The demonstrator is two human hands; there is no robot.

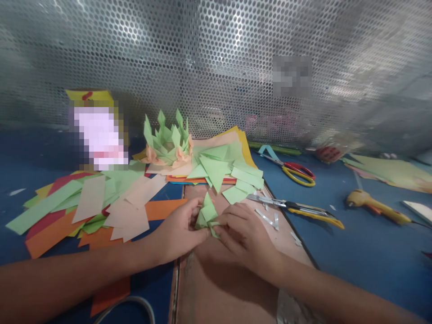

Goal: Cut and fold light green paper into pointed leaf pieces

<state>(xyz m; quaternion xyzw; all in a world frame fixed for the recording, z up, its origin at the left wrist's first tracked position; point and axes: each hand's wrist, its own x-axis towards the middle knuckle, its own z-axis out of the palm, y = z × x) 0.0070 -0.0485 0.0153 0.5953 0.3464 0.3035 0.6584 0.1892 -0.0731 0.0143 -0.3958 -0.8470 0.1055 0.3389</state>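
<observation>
My left hand (177,231) and my right hand (245,236) meet over a brown board (219,288), both pinching a small folded light-green paper piece (206,212) with pointed tips. Their fingers are closed on its lower edges. Just beyond the hands lie several loose green folded triangles and strips (229,175). Farther back stands a finished green and peach paper crown shape (167,139).
Cut paper strips in green, peach, orange and red (91,207) spread at the left. A utility knife (297,209), red-and-yellow scissors (293,171) and a yellow tool (374,204) lie on the blue table at the right. A perforated metal wall (216,58) stands behind.
</observation>
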